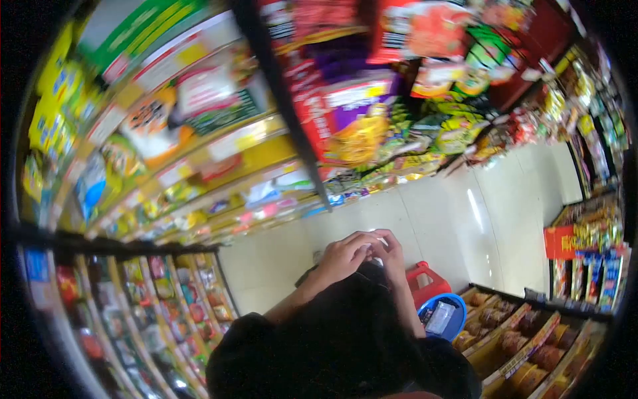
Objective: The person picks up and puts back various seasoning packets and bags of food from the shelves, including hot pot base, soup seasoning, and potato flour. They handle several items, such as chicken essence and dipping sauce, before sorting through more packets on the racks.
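Both of my hands meet in front of my body, above the pale tiled floor. My left hand has its fingers bent inward, touching the other hand. Beside it, my right hand is curled, its fingertips against the left fingers. Whatever may lie between the fingers is too small to make out. Close to my right forearm are a red plastic stool and a blue basin holding a clear packet.
Shelves of bagged snacks run along the front and left. More packets hang ahead. Low racks stand at the lower left, and bins of packaged food at the lower right. A red box sits farther right.
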`<state>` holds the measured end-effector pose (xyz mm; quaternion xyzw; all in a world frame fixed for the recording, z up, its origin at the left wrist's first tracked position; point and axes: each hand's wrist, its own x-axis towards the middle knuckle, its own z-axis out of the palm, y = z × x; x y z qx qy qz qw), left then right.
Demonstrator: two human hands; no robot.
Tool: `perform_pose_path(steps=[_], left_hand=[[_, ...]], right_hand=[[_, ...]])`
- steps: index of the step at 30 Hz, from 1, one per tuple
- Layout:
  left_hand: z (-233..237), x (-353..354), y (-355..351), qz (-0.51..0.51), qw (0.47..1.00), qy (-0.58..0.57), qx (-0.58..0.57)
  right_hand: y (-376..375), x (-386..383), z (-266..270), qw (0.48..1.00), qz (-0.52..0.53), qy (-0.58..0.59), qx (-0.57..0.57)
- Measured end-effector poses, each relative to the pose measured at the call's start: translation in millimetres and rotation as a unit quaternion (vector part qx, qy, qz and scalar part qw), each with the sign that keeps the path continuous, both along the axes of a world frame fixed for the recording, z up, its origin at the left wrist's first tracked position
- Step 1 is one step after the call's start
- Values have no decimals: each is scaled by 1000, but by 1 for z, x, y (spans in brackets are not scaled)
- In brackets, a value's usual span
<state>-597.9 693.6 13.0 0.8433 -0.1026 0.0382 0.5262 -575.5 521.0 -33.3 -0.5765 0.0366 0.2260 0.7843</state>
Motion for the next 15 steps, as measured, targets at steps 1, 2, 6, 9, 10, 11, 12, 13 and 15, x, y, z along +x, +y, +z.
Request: perform_pose_path(steps=[1,2,6,9,10,11,12,13,15], left_hand=[[-2,10,-18,-15,999,-22,22],[-2,21,-36,-38,999,-18,25],[3,58,-108,-139,989,25,53],[2,82,-165,-231,971,27,47],[4,87,-183,-249,967,25,41],[5,93,-200,-266,963,22,36],[4,99,-215,-282,959,19,32],[2,104,-229,-302,952,18,47],[-1,116,-254,-323,946,3,36]], right_hand=[[-19,7,2,1000,-22,0,-4],[-39,14,1,999,-38,-13,-17],[-121,29,-24,992,-119,-45,-19],[-180,27,-25,979,-194,-64,-25],[-197,26,-22,974,-217,-69,-24],[-211,28,-20,968,-238,-77,-21],[-224,29,-22,962,-262,-73,-17],[-236,29,-24,956,-285,-69,-13],[-250,35,-25,938,-340,-72,5]])
